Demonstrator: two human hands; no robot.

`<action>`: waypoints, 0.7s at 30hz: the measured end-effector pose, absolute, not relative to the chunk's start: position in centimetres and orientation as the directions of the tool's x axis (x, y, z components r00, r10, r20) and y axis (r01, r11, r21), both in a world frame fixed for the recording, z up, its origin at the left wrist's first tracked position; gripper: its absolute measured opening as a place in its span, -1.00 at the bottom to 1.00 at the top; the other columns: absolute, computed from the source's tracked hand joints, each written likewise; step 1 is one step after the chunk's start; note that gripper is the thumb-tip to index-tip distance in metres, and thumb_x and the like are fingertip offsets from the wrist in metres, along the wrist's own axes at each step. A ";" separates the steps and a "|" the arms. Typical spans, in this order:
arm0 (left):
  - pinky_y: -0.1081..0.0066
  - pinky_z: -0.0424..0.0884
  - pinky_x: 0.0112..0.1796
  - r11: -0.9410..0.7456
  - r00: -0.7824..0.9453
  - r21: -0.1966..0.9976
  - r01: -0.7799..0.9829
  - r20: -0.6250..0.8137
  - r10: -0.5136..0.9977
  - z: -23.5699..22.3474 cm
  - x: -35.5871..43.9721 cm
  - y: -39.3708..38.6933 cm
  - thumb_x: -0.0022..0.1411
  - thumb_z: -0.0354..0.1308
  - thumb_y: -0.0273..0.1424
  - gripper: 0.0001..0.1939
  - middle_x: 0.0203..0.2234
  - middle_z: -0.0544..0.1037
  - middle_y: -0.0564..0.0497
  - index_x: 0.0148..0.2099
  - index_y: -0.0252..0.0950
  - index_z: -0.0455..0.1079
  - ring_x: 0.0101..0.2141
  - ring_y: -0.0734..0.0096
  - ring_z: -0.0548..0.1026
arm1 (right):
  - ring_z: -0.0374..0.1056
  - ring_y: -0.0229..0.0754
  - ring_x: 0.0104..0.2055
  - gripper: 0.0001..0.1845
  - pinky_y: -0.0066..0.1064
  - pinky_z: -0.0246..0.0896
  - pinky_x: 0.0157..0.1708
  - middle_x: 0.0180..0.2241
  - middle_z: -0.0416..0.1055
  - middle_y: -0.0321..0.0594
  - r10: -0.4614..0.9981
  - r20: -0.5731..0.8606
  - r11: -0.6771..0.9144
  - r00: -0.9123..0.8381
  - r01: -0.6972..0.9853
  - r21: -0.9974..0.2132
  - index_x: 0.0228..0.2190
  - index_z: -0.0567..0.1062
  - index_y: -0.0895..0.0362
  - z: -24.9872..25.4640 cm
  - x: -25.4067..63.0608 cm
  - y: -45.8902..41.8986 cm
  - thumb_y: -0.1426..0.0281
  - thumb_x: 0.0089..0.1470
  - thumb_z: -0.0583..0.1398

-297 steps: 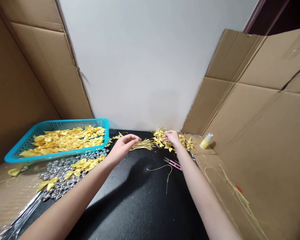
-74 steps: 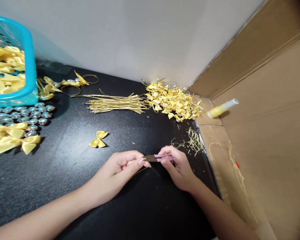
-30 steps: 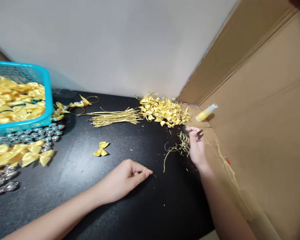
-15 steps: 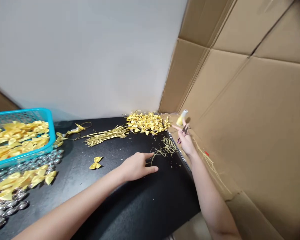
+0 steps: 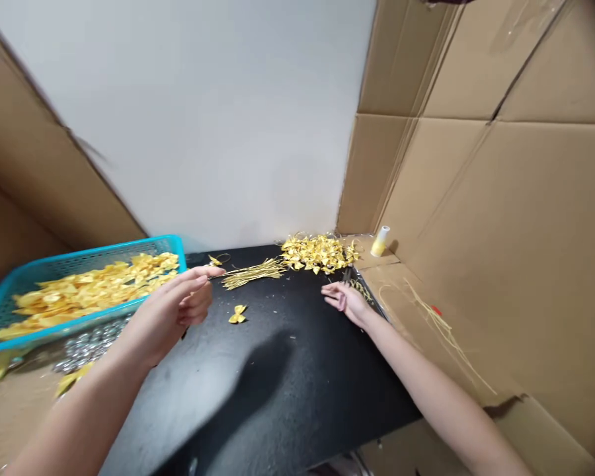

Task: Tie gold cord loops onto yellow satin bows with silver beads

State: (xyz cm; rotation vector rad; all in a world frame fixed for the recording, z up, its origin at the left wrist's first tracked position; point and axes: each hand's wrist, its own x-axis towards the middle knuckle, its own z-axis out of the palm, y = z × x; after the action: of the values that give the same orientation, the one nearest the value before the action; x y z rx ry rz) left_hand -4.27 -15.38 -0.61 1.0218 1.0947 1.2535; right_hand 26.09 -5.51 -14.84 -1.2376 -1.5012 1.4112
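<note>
My left hand [image 5: 171, 311] hovers above the black table [image 5: 277, 390], fingers stretched out and apart, with nothing visible in them. It is just left of a single yellow ribbon bow [image 5: 237, 314]. At the table's right edge my right hand [image 5: 344, 297] rests palm up with loosely open fingers, beside a small heap of gold thread scraps [image 5: 359, 288]. A bundle of cut gold strings [image 5: 252, 271] lies farther back. Behind it a pile of yellow bows with silver beads [image 5: 320, 251] sits against the wall.
A blue plastic basket [image 5: 10, 324] full of yellow bows stands at the left, with silver beads [image 5: 82, 345] in front of it. A small yellow bottle with a white cap [image 5: 379, 241] stands in the right corner. Cardboard walls rise on both sides.
My left hand has lifted off the table and moved left. My right hand has come back from the corner near the bottle and turned palm up; the snips it held are out of sight.
</note>
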 end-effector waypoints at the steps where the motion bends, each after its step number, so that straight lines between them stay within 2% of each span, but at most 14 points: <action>1: 0.53 -0.17 -0.64 0.042 -0.001 0.975 -0.216 -0.044 0.999 -0.3 -4.4 -15.5 0.25 0.17 -0.29 -0.84 -0.63 -0.12 0.19 -0.21 -0.24 0.49 -0.63 0.62 -0.15 | 0.45 -0.04 -0.06 -0.58 -0.13 0.34 -0.08 -0.28 0.48 -0.05 0.972 -0.076 -0.025 -0.223 0.227 -0.974 -0.32 0.39 0.14 -14.9 26.7 -5.1 0.13 0.23 -0.10; 3: 0.56 -0.16 -0.64 0.008 -0.002 0.964 -0.266 -0.009 1.000 0.3 -4.7 -15.4 0.29 0.12 -0.34 -0.86 -0.64 -0.11 0.20 -0.20 -0.25 0.47 -0.65 0.65 -0.12 | 0.45 -0.01 -0.16 -0.63 -0.08 0.33 -0.13 -0.35 0.44 -0.11 0.989 -0.001 0.053 -0.147 0.361 -0.931 -0.32 0.35 0.13 -15.2 27.5 -5.1 0.11 0.20 -0.05; 7: 0.61 -0.12 -0.67 -0.031 0.000 0.950 -0.310 0.033 0.999 0.9 -4.7 -14.4 0.20 0.18 -0.39 -0.90 -0.70 -0.03 0.25 -0.22 -0.27 0.44 -0.69 0.66 -0.08 | 0.40 0.02 -0.11 -0.79 -0.07 0.21 -0.02 -0.22 0.42 -0.08 0.971 0.175 0.237 -0.162 0.582 -0.778 -0.23 0.33 0.11 -16.0 27.2 -7.0 0.29 0.09 0.15; 10: 0.62 -0.09 -0.69 -0.059 0.024 0.924 -0.377 0.073 0.997 1.5 -4.3 -13.5 0.12 0.24 -0.43 -0.84 -0.72 0.03 0.28 -0.21 -0.30 0.41 -0.70 0.65 -0.08 | 0.36 0.03 -0.10 -0.92 -0.08 0.18 -0.01 -0.22 0.40 -0.06 0.941 0.253 0.338 -0.225 0.674 -0.656 -0.29 0.35 0.11 -16.6 26.5 -8.0 0.39 0.13 0.10; 12: 0.63 -0.09 -0.69 -0.072 0.052 0.906 -0.417 0.103 0.993 1.9 -3.8 -13.0 0.11 0.25 -0.45 -0.84 -0.72 0.05 0.28 -0.21 -0.31 0.41 -0.71 0.65 -0.07 | 0.33 0.03 -0.12 -0.91 -0.10 0.19 -0.03 -0.22 0.39 -0.06 0.922 0.283 0.385 -0.265 0.710 -0.589 -0.31 0.38 0.10 -16.9 26.4 -8.1 0.39 0.17 0.07; 18: 0.63 -0.11 -0.68 -0.095 0.082 0.884 -0.458 0.149 0.986 2.6 -2.9 -12.1 0.09 0.24 -0.43 -0.83 -0.72 0.04 0.28 -0.22 -0.30 0.39 -0.71 0.65 -0.07 | 0.30 0.01 -0.15 -0.85 -0.09 0.22 -0.07 -0.24 0.40 -0.11 0.899 0.321 0.423 -0.297 0.776 -0.468 -0.32 0.43 0.06 -16.7 27.1 -7.7 0.38 0.20 0.05; 21: 0.63 -0.10 -0.68 -0.108 0.069 0.874 -0.474 0.159 0.985 2.5 -2.9 -11.9 0.08 0.24 -0.43 -0.83 -0.72 0.03 0.28 -0.23 -0.29 0.37 -0.70 0.64 -0.09 | 0.27 0.13 -0.07 -0.83 0.09 0.13 -0.02 -0.16 0.38 0.01 0.912 0.353 0.364 -0.208 0.807 -0.464 -0.27 0.44 0.10 -15.4 26.4 -8.5 0.39 0.17 0.05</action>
State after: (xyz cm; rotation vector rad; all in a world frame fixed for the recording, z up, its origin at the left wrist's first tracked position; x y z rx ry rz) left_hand -2.88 -11.95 2.47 0.9839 0.7007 1.4215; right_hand 26.37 -8.45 -15.36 -1.4827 -2.0564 0.2379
